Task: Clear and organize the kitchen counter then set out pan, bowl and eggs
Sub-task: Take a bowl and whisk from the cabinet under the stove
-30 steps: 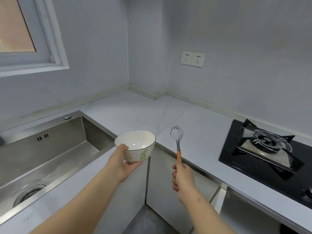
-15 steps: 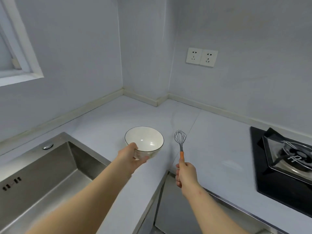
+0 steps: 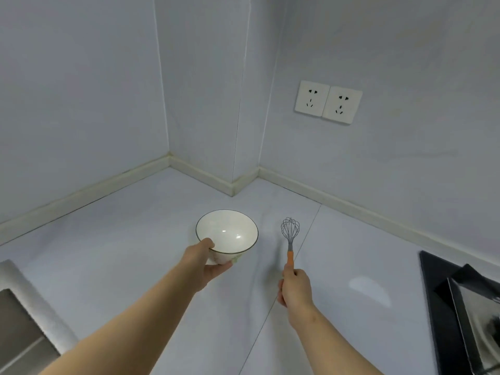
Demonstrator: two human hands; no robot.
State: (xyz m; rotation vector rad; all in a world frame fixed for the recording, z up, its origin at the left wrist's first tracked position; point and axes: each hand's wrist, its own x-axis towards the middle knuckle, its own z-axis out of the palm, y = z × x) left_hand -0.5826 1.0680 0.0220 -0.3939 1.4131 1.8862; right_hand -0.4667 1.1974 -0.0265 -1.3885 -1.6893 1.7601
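Counter [image 3: 135, 266]: pale, corner section. Bowl [image 3: 230, 234]: over counter, near corner; contact with surface unclear. Left hand [image 3: 205, 263] grasps it, thumb over rim, fingers [image 3: 219, 267] beneath. Whisk [image 3: 290, 234]: upright, right hand [image 3: 295, 288] clenched round orange handle. Risk: fingers trapped beneath on set-down could tip bowl; glazed rim may slip.

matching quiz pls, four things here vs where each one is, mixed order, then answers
1. white ceramic bowl with dark rim
2. small whisk with orange handle and grey wires
3. white double wall socket
4. black glass gas hob

A. on the wall, right of the corner
B. gripped in the right hand
C. at the counter's right edge
D. held by the left hand

Pairs: 1-D, 2-B, 3-A, 4-C
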